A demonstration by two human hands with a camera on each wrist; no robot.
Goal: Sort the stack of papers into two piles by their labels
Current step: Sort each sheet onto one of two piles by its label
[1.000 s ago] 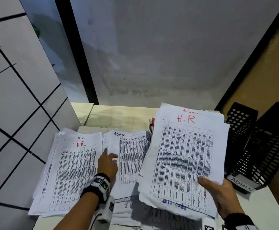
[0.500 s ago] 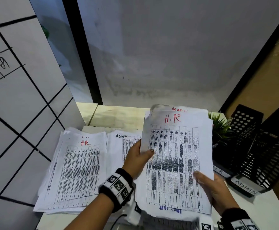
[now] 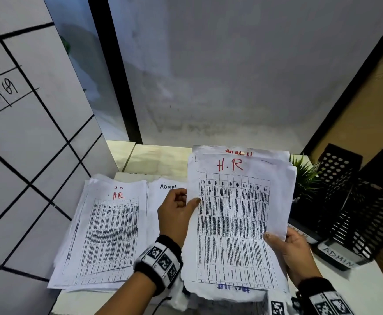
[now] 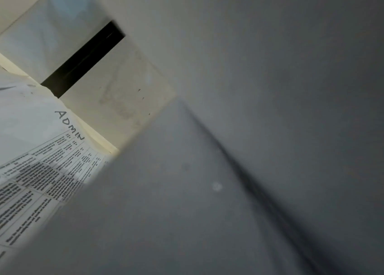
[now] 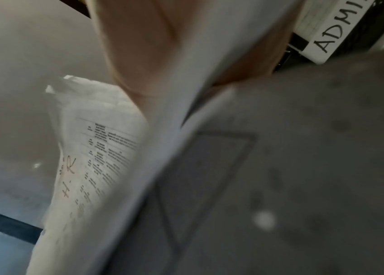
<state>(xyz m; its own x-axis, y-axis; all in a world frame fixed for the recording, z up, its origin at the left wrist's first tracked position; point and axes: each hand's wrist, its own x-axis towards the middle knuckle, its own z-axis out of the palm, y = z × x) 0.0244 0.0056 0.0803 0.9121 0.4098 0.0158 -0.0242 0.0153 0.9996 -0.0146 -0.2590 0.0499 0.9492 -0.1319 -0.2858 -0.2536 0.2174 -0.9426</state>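
Head view: the right hand (image 3: 296,253) holds the unsorted stack (image 3: 274,160) raised above the desk (image 3: 354,289), thumb clamped on its lower right edge. The left hand (image 3: 178,212) pinches the left edge of the top sheet (image 3: 233,223), marked "H.R" in red. Step in hand: peeling off one sheet for sorting. The next move probably calls for carrying it left, across the ADMIN pile (image 3: 163,189), onto the HR pile (image 3: 108,228) lying flat on the desk. The sheets are thin, limp, creased paper printed with dense tables, edges ragged; a single-sheet pinch risks dragging the one beneath. Black perforated trays (image 3: 354,201) stand at right.
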